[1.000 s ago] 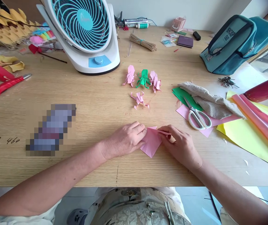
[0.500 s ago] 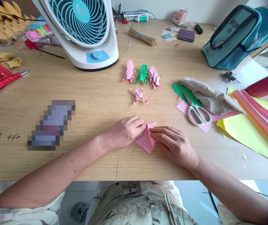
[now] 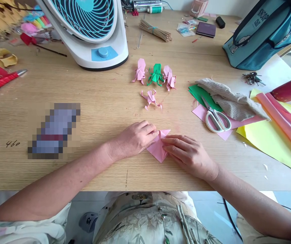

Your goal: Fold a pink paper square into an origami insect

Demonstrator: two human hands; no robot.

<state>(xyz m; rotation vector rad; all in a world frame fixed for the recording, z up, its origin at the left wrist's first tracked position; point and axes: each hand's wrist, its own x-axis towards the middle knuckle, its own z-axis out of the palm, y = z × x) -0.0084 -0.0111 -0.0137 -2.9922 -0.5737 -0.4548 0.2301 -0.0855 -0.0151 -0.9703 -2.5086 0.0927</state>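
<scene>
Hands [image 3: 138, 139] [image 3: 191, 155] on pink paper [image 3: 156, 149], folds unclear

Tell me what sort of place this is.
Likely an indoor craft workspace: folded-paper figures sit on the table, scissors lie on coloured sheets, and the left hand and right hand touch a pink paper.

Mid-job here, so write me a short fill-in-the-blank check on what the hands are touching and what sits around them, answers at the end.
1. The left hand and the right hand both touch a folded sheet whose colour is ____.
2. Of the four small paper figures, exactly ____ are pink.
3. The handles of the scissors are ____.
4. The round knob on the base of the fan is ____.

Missing words: pink; three; white; blue.
</scene>
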